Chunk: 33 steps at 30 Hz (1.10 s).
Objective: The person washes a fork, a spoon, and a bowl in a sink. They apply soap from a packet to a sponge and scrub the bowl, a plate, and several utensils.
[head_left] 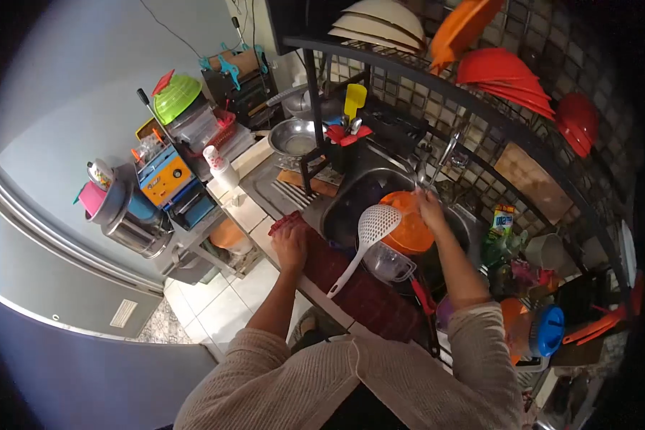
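My left hand [289,247] rests on a dark red cloth [337,269] along the counter's front edge, its fingers stretched over the fabric. At the sink [337,208], my right hand [429,213] is over the right rim of an orange bowl [403,233], fingers drawn together near the tap; what they hold, if anything, is too small to make out. A white slotted skimmer [376,228] leans across the bowl and cloth, its handle toward me. A clear strainer-like bowl [387,263] sits just below the orange bowl, beside a red handle [423,295].
A black rack [437,79] with red bowls [505,75] curves overhead. The tap [448,147] stands behind the sink. To the left are a metal bowl [294,137] and white cups [222,168]. A blue-lidded container [548,331] stands at my right.
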### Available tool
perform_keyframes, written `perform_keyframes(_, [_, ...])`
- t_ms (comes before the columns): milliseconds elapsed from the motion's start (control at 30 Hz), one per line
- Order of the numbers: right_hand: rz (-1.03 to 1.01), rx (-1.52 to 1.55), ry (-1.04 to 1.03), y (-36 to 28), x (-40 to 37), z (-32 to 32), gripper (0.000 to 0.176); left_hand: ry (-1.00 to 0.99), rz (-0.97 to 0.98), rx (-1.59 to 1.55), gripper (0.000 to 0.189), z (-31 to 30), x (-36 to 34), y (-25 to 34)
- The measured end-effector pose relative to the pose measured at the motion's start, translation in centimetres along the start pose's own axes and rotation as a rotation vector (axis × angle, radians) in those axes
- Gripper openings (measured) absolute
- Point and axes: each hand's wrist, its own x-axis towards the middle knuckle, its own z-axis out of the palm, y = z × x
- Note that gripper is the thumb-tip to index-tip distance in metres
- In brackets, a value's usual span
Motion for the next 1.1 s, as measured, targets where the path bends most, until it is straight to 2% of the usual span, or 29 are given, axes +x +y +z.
perform_keyframes(33, [-0.001, -0.011, -0.004, -1.0, -0.7, 0.3, 0.022, 0.045, 0.077, -0.02, 0.015, 0.2, 0.1, -0.1])
perform_keyframes(100, [0.141, 0.326, -0.096, -2.1, -2.5, 1.4, 0.024, 0.025, 0.074, 0.003, 0.015, 0.0, -0.2, -0.4])
perform_keyframes(267, [0.245, 0.361, 0.024, -3.1, -4.6, 3.2, 0.022, -0.003, 0.043, -0.034, 0.016, -0.6, -0.1, -0.6])
perform_keyframes(333, [0.303, 0.398, 0.03, -3.9, -5.0, 3.0, 0.022, -0.047, -0.049, -0.032, 0.017, -0.8, 0.1, -0.4])
perform_keyframes(400, [0.343, 0.418, -0.013, -3.0, -4.7, 2.7, 0.026, -0.045, -0.08, -0.045, 0.018, -0.4, -0.1, -1.0])
perform_keyframes(433, [0.362, 0.318, 0.051, -2.5, -4.3, 2.7, 0.034, -0.035, -0.09, -0.044, 0.018, -0.3, -0.1, -1.2])
perform_keyframes(533, [0.449, 0.334, 0.061, -2.9, -4.4, 2.1, 0.04, -0.026, -0.115, -0.072, 0.019, -0.1, 0.3, -1.8])
perform_keyframes(600, [0.422, 0.396, 0.1, -2.1, -3.9, 2.6, 0.044, -0.027, -0.124, -0.108, 0.019, -0.2, 0.6, -2.0])
perform_keyframes(667, [0.439, 0.65, 0.15, -1.6, -3.1, 2.8, 0.045, -0.036, -0.125, -0.168, 0.019, -0.5, 0.7, -1.9])
perform_keyframes(700, [0.439, 0.649, 0.161, -1.9, -3.1, 3.2, 0.045, -0.008, -0.131, -0.139, 0.018, -0.5, 1.0, -1.7])
perform_keyframes(767, [0.457, 0.768, 0.208, -2.1, -3.4, 4.1, 0.04, -0.032, -0.126, -0.135, 0.017, -0.6, 1.0, -1.7])
perform_keyframes(900, [0.436, 0.842, 0.246, -1.4, -4.3, 5.8, 0.029, -0.047, -0.097, -0.183, 0.015, -0.5, 1.1, -2.0])
perform_keyframes(1100, [0.318, 0.747, 0.229, -0.3, -5.0, 5.5, 0.019, -0.044, -0.067, -0.234, 0.011, -0.5, 1.3, -2.1])
